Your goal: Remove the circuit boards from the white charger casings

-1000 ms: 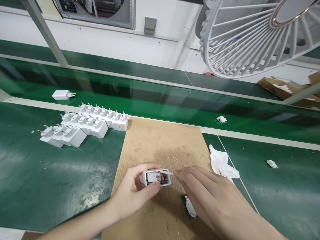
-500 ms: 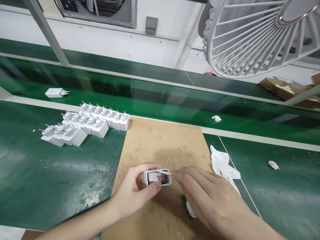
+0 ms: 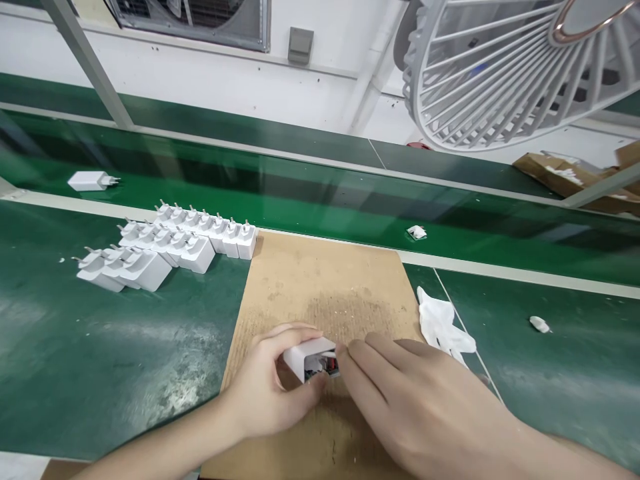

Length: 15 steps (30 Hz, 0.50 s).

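Observation:
A white plug charger housing (image 3: 309,355) is in my left hand (image 3: 270,383), thumb below and fingers over the top. Its open end is turned toward me and to the right, showing a circuit board with a red-orange port (image 3: 331,364) inside. My right hand (image 3: 400,393) is closed, its fingertips pressed together at the right edge of the open end. What those fingers hold, if anything, is hidden. Both hands are above a brown cardboard sheet (image 3: 325,273).
Rows of white plug chargers (image 3: 195,252) stand on the green bench at left. One charger (image 3: 89,181) and a small white piece (image 3: 417,232) lie on the green belt (image 3: 300,207). A white glove-like cloth (image 3: 443,323) is at right. A white fan (image 3: 510,73) hangs overhead.
The housing has tilted, so more of its top side shows. A small green board beneath my right hand is out of sight. The charger and white piece on the belt have shifted left.

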Motion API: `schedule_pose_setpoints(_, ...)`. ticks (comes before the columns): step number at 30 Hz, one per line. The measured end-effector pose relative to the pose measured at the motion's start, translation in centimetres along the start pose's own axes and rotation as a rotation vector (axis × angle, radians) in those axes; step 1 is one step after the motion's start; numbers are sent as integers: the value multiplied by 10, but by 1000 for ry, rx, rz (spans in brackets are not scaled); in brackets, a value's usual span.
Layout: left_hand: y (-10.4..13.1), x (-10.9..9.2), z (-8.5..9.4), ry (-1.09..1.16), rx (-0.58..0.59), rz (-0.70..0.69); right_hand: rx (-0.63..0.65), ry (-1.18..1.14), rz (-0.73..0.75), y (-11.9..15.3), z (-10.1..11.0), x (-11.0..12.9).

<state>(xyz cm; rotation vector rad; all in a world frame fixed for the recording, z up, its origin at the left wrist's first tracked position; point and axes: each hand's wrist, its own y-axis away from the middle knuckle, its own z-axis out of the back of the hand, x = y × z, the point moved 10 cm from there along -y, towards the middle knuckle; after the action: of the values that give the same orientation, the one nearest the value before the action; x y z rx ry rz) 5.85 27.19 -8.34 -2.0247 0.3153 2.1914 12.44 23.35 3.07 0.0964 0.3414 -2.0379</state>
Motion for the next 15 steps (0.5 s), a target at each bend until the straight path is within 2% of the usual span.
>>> schedule_pose_setpoints(3, -1, 4, -6, 93, 43, 51, 7, -105, -41, 10, 7, -11)
schedule_pose_setpoints(6, -1, 8, -11, 190, 80, 101, -16, -302, -175, 23, 14, -34)
schedule_pose_setpoints(9, 0, 9, -10, 241, 79, 86, -195, -445, -363, 35, 29, -62)
schedule_pose_setpoints(12, 3, 9, -8, 253, 64, 49, -394, -508, -477, 49, 41, -74)
schedule_pose_setpoints(14, 5, 9, -8, 250, 60, 23, -448, -593, -528, 57, 39, -77)
schedule_pose_setpoints(15, 5, 8, -8, 248, 57, 9, -427, -592, -517, 58, 36, -73)
